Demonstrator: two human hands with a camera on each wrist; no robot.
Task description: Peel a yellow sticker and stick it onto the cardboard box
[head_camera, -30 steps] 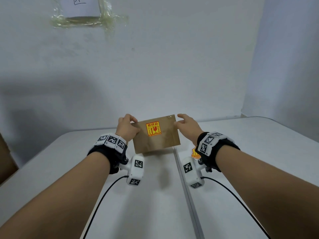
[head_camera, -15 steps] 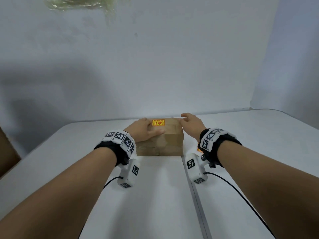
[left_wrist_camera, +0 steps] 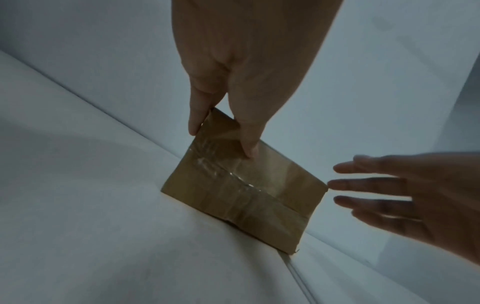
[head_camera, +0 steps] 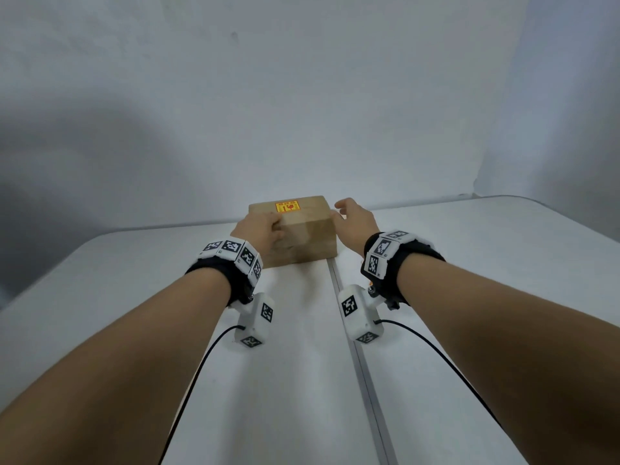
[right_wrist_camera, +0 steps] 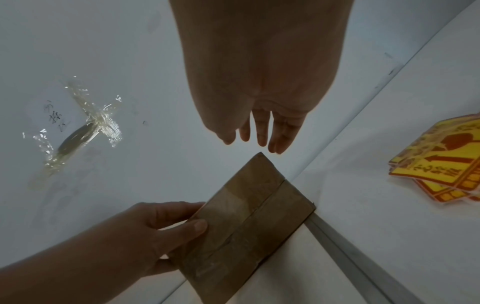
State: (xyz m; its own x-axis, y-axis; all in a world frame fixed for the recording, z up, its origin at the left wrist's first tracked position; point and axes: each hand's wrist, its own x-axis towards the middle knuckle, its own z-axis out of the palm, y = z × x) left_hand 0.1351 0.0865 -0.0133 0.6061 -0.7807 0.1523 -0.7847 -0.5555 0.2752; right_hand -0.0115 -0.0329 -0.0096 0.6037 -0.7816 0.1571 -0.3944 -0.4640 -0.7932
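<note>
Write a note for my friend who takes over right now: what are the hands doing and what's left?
Left hand: grips the cardboard box's left end, thumb on the taped near side.
Right hand: open, fingers straight, just off the box's right end.
Box: flat on the white table, yellow sticker stuck on top.
Spare stickers: stacked on the table to the right.
Left: only letting go.

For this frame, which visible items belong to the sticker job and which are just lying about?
Job items:
cardboard box, held by the left hand
yellow sticker on the box top
right hand, open beside the box
spare sticker stack

Lying about:
taped note on the wall
table
</note>
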